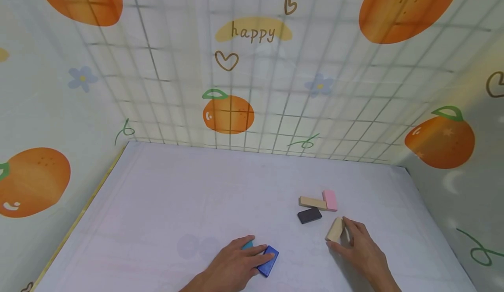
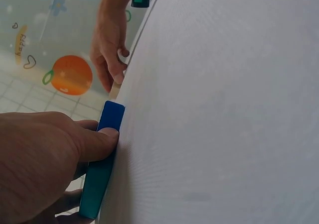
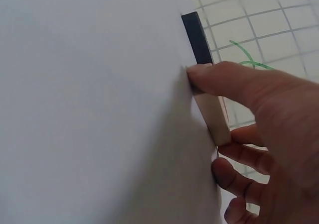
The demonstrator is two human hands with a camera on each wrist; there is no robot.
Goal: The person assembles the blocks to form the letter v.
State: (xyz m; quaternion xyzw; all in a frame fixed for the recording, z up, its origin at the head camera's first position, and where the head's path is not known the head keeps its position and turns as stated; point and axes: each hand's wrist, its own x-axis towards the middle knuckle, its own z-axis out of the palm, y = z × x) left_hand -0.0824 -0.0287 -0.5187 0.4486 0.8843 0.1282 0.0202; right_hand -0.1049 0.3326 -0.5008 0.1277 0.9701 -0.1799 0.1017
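Observation:
On the white table, my left hand holds a blue block and a teal block side by side. Its thumb presses the edge of the blue one in the left wrist view, and its fingers partly cover the teal block. To the right, my right hand pinches a beige wooden block by its ends, thumb at the near end and fingertips at the far end. The right wrist view has that beige block lying flat on the table surface.
Beyond the right hand lie a black block, another beige block and a pink block, close together. Printed curtains with oranges and a wire grid enclose the table's back and sides.

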